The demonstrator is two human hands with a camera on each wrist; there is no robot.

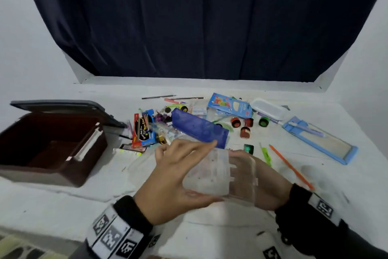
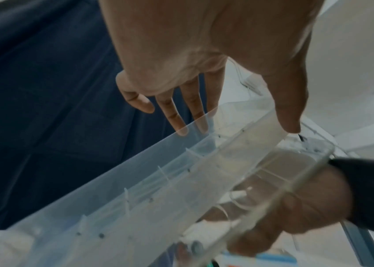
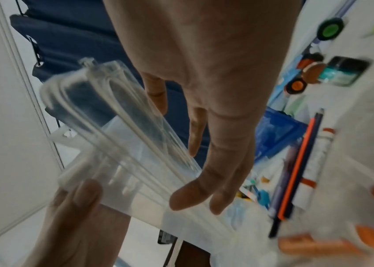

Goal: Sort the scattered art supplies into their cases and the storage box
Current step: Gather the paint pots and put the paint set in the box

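Both hands hold a clear plastic case [image 1: 206, 184] [image 2: 135, 207] [image 3: 117, 144] in the air above the table's near half. My left hand [image 1: 214, 170] [image 2: 238, 124] spans it, fingers on the far edge and thumb on the near edge. My right hand [image 1: 264, 179] [image 3: 204, 180] lies flat behind its right end, fingers straight, seen partly through the plastic. The brown storage box [image 1: 63, 174] stands at the left with its dark lid [image 1: 63, 104] up. Scattered supplies lie beyond: a blue pencil case [image 1: 199, 130], a coloured-pencil box [image 1: 230, 105], red paint pots [image 1: 245, 133].
A light blue flat case [image 1: 319, 139] with a pen lies at the right. An orange pencil [image 1: 291, 166] and a green marker [image 1: 266, 156] lie beside my right hand. A second clear case [image 1: 268, 108] sits at the back, a crayon pack [image 1: 142, 130] by the box.
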